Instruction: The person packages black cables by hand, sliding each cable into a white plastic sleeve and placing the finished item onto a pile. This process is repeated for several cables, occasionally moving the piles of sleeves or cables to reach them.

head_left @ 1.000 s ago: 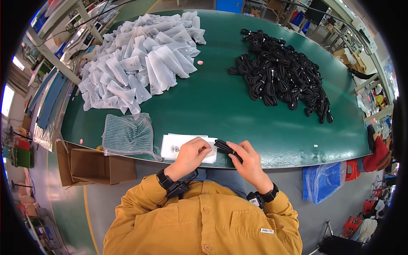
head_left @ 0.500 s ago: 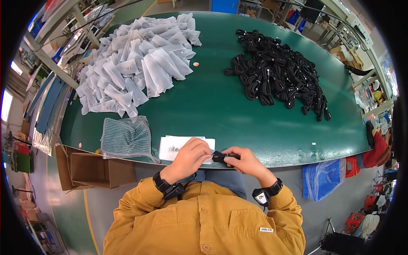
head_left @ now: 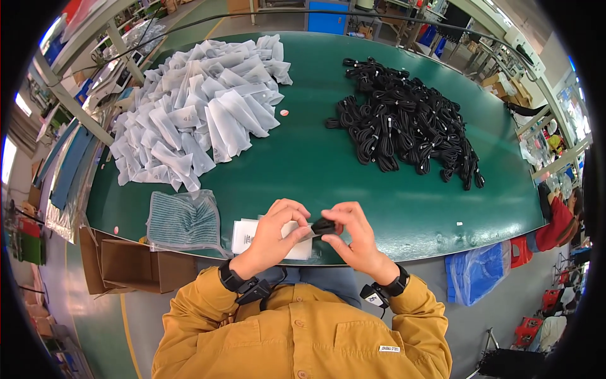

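My right hand [head_left: 355, 235] grips a coiled black cable [head_left: 324, 226] at the table's near edge, its fingers curved round the far end of the bundle. Facing it, my left hand [head_left: 276, 232] pinches the edge of a pale translucent bag [head_left: 307, 236], mostly hidden by the fingers. The cable's left tip meets this bag; whether it lies inside the mouth, I cannot tell. Beneath my left hand lies a stack of flat white bags [head_left: 242, 235] with small dark print. Farther off on the right spreads a heap of coiled black cables [head_left: 410, 123].
A large pile of filled frosted bags [head_left: 196, 110] covers the far left of the green table [head_left: 303, 170]. Nearer lies a teal striped cloth in clear plastic [head_left: 183, 219]. Below the edge are an open cardboard box [head_left: 129, 265] and a blue plastic-lined bin [head_left: 473, 275].
Both hands have risen slightly away from my body. My right hand has turned, its fingers now opened wider round the cable, whose coil points left toward the bag. The view has tilted a little.
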{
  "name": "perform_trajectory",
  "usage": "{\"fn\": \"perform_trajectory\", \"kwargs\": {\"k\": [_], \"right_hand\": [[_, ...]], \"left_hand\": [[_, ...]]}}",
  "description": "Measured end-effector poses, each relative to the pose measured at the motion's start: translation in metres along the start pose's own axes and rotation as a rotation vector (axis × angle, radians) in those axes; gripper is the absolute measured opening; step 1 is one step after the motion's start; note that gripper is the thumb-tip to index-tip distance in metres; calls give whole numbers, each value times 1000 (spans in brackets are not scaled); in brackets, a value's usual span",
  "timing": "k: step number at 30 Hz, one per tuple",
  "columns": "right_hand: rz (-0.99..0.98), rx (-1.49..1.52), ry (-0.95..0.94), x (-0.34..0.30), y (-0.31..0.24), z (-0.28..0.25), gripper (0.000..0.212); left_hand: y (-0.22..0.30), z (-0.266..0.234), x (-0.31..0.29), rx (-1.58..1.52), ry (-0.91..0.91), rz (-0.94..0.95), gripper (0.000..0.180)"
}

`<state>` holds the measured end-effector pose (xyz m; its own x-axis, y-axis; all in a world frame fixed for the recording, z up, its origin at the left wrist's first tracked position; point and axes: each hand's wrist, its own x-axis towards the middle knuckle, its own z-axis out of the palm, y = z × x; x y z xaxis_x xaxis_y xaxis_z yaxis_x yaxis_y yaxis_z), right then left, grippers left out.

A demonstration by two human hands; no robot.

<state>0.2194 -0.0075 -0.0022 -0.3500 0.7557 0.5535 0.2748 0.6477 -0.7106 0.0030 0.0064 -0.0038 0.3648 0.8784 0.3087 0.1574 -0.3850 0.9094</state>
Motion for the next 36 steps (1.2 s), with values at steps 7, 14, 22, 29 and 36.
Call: {"fn": "perform_trajectory", "kwargs": {"k": [7,14,22,29,36], "right_hand": [[87,66,35,29,-8,-6,33],[-168,26,-22,44,4,2,19],[213,-226,279,66,50,-39,17],[191,-1004,163,40,180,-100,27],[382,-884,269,34,143,-90,21]], "left_hand": [[4,-17,39,-558,-4,-186,9],[1,-10,55,-903,-67,-327,12],[2,-82,79,-590,407,-144,20],[-4,-49,19,269,89,38,22],[-38,13,-33,527,-103,200,18]]}}
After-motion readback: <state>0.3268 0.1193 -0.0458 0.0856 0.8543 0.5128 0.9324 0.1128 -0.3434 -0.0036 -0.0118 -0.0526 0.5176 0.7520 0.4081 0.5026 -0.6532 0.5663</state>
